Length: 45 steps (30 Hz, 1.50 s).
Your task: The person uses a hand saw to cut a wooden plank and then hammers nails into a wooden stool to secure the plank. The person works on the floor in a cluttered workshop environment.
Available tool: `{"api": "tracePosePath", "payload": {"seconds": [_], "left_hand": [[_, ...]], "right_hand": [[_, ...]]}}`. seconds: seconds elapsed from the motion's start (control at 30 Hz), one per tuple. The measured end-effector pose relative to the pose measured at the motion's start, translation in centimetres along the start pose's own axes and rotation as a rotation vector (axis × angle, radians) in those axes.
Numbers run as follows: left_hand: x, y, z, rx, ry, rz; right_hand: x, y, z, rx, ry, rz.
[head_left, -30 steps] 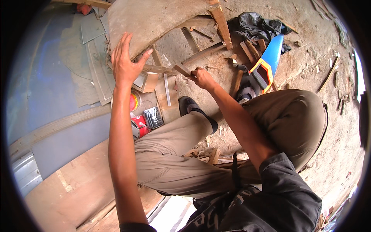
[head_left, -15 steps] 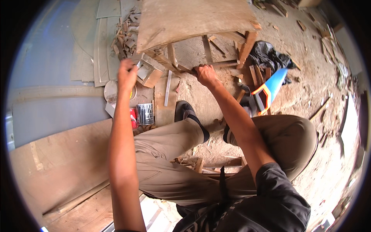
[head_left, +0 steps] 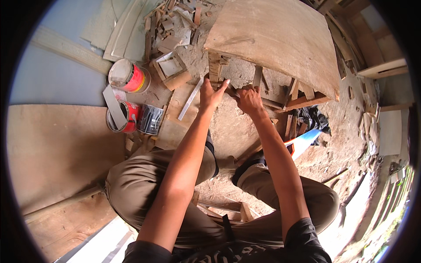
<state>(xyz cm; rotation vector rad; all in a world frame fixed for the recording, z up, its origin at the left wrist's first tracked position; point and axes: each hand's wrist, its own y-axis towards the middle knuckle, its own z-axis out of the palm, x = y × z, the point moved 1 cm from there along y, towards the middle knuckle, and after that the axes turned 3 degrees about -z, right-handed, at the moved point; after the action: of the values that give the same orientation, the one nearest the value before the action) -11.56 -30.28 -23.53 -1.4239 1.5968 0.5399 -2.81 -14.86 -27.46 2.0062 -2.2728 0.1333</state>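
Note:
A small wooden table (head_left: 272, 37) with a plywood top stands in front of me, tilted in the view. My left hand (head_left: 211, 95) is around the lower end of its near left leg (head_left: 214, 70), thumb stretched to the right and fingers on the other side. Close beside it, my right hand (head_left: 251, 100) is closed over the low wooden rail (head_left: 272, 103) that runs along the table's near side. The fingertips of the right hand are curled under and partly hidden.
Paint cans (head_left: 125, 75) stand at left, with a grey one (head_left: 150, 119) nearer. A wooden box frame (head_left: 171, 68), wood offcuts (head_left: 169, 26) and a pale strip (head_left: 190, 99) lie around. A blue handsaw (head_left: 307, 142) and a black plastic bag (head_left: 313, 118) are at right.
My left hand has come from the left, away from the table, over to its near left leg. My right hand stays on the rail. The view has shifted.

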Motion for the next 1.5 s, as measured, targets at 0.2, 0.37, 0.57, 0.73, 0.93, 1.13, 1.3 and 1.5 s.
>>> {"api": "tracePosePath", "payload": {"seconds": [0.2,0.37,0.57,0.73,0.93,1.13,1.3,1.5], "left_hand": [[-0.2,0.6,-0.9,0.140,-0.144,0.055],[-1.0,0.0,-0.6,0.171,-0.115,0.009],[1.2,0.9,0.6,0.035,-0.069,0.039],[0.8,0.9,1.1,0.044,-0.118,0.106],[1.2,0.7,1.8,-0.008,-0.222,0.155],[1.1,0.6,3.1,-0.129,-0.252,0.152],[0.8,0.4,3.4,-0.161,-0.279,0.130],[1.3,0.4,3.7,-0.218,-0.285,0.182]], "right_hand": [[-0.7,0.5,-0.6,-0.045,0.100,-0.086],[-2.0,-0.1,0.7,-0.311,0.195,-0.163],[-0.4,0.4,-0.2,-0.336,0.153,-0.187],[-1.2,0.6,0.4,-0.233,0.319,-0.149],[-0.3,0.1,-0.2,-0.323,0.409,-0.210],[-1.0,0.1,0.1,-0.315,0.501,-0.226],[-1.0,0.0,0.3,-0.311,0.481,-0.213],[-0.9,-0.3,0.9,-0.365,0.469,-0.160]]}}
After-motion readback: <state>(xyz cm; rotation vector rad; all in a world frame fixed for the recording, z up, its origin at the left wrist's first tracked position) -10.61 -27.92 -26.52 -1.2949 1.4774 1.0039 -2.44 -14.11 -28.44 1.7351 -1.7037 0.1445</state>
